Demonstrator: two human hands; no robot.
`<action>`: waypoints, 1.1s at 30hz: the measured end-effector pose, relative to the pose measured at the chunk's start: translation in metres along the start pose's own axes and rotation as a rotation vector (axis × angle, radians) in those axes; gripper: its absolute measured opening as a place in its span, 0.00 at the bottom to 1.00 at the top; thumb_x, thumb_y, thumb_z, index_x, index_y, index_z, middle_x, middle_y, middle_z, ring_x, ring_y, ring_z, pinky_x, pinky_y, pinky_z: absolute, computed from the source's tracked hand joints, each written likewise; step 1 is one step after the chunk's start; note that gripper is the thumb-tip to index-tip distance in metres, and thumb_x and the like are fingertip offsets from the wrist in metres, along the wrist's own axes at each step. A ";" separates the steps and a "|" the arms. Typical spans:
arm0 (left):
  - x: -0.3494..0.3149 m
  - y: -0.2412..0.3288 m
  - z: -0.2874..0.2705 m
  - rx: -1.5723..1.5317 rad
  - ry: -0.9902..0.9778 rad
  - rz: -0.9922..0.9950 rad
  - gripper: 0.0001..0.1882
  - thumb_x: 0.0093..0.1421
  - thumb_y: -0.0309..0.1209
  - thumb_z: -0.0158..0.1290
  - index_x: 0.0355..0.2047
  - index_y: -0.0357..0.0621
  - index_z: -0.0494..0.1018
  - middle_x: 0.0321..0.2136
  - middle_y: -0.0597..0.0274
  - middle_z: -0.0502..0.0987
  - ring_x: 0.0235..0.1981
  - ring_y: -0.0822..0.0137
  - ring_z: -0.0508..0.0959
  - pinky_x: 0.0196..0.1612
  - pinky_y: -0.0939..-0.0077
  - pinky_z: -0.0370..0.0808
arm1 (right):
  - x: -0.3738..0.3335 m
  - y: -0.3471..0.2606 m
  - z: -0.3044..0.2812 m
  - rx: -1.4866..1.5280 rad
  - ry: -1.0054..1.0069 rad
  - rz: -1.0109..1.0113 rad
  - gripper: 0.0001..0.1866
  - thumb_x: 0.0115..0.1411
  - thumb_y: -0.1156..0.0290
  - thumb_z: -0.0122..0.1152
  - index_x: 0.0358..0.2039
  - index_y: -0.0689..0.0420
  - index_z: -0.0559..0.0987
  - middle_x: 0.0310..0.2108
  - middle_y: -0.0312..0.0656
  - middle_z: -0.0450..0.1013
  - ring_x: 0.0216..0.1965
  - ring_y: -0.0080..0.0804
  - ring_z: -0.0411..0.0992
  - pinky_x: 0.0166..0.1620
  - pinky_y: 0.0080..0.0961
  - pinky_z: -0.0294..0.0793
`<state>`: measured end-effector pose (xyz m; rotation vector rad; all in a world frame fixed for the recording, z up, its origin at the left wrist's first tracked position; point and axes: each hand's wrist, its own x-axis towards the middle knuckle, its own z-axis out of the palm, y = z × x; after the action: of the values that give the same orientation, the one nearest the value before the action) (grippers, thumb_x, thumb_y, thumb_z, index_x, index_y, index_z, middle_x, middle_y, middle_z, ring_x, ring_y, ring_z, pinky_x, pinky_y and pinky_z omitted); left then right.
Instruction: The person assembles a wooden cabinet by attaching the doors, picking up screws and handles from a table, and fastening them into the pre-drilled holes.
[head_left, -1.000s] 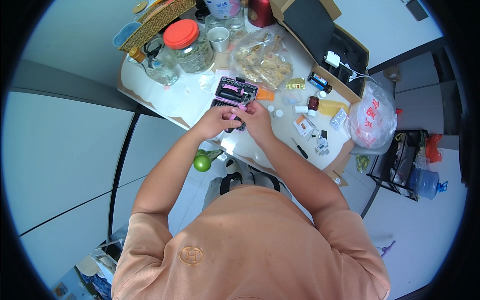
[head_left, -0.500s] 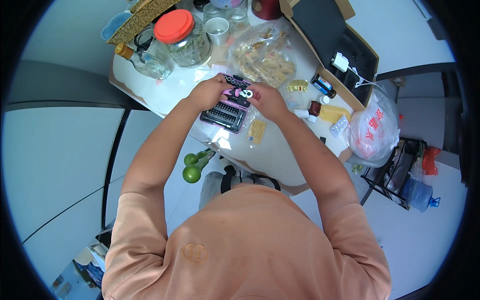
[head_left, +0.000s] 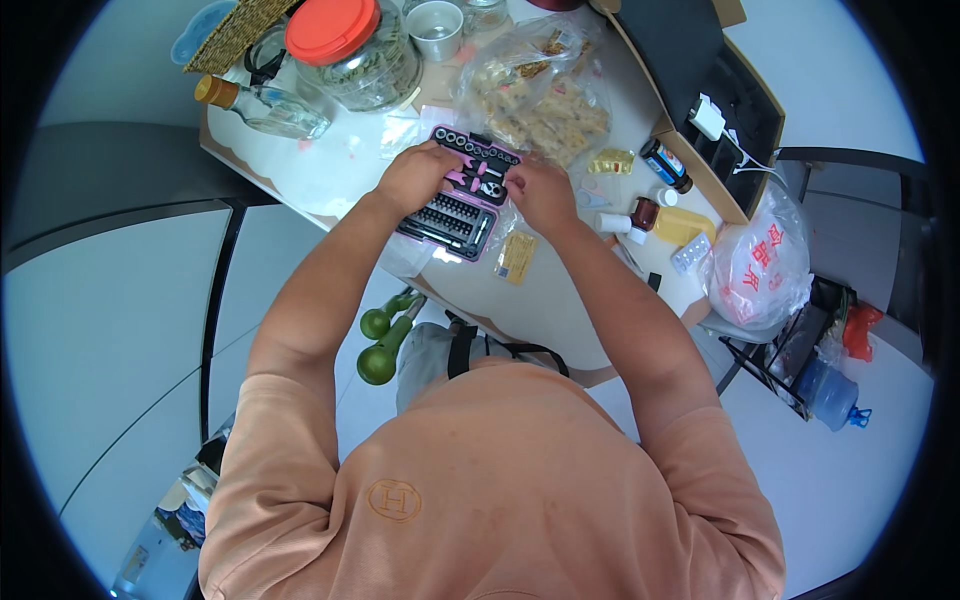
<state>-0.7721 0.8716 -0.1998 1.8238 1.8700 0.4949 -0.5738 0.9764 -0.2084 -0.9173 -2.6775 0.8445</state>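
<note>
An open pink-and-black socket and bit set case (head_left: 468, 196) lies on the table. Sockets line its far edge, and several rows of small bits fill the near half. A ratchet wrench (head_left: 490, 189) with a silver head and pink handle sits in the middle. My left hand (head_left: 418, 180) is closed at the case's left side, its fingertips on the pink handle. At the right edge, beside the ratchet head, my right hand (head_left: 541, 196) has its fingers pressed together; what they pinch is hidden.
Behind the case lies a clear bag of dried food (head_left: 545, 100). A red-lidded jar (head_left: 365, 75), a corked bottle (head_left: 275, 110) and a white cup (head_left: 435, 32) stand back left. Small bottles (head_left: 645, 212) and an open cardboard box (head_left: 690, 165) are to the right.
The ratchet wrench, held up between my hands before, now lies lower in the case. My right fingers have drawn slightly away from its head. The whole view has shifted a little.
</note>
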 end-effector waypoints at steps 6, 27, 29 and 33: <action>-0.001 0.001 -0.002 0.115 0.029 0.160 0.14 0.42 0.24 0.56 0.33 0.46 0.74 0.35 0.63 0.74 0.40 0.60 0.72 0.44 0.70 0.70 | -0.007 0.004 -0.011 0.128 0.029 0.150 0.04 0.46 0.70 0.58 0.25 0.52 0.76 0.23 0.37 0.73 0.27 0.33 0.72 0.37 0.34 0.66; -0.022 -0.042 0.030 -0.498 0.230 -0.666 0.19 0.49 0.40 0.59 0.36 0.39 0.73 0.30 0.56 0.77 0.31 0.61 0.76 0.37 0.74 0.72 | -0.028 -0.021 -0.007 -0.506 -0.326 -0.192 0.19 0.55 0.71 0.45 0.48 0.50 0.73 0.34 0.41 0.69 0.42 0.34 0.65 0.44 0.31 0.60; -0.016 -0.033 0.022 -0.324 0.139 -0.680 0.21 0.48 0.41 0.59 0.35 0.37 0.73 0.30 0.55 0.77 0.32 0.61 0.77 0.38 0.74 0.72 | -0.028 -0.020 -0.005 -0.468 -0.274 -0.213 0.24 0.47 0.75 0.50 0.48 0.50 0.73 0.34 0.42 0.67 0.40 0.36 0.65 0.45 0.31 0.60; -0.025 -0.032 0.013 -0.337 0.182 -0.722 0.20 0.50 0.43 0.57 0.32 0.37 0.74 0.28 0.54 0.77 0.32 0.61 0.77 0.38 0.72 0.72 | -0.034 -0.034 -0.005 -0.483 -0.298 -0.170 0.22 0.48 0.73 0.52 0.46 0.52 0.73 0.34 0.42 0.69 0.41 0.37 0.65 0.45 0.33 0.61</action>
<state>-0.7912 0.8447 -0.2263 0.8267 2.2264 0.6604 -0.5621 0.9356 -0.1850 -0.6707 -3.2426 0.3181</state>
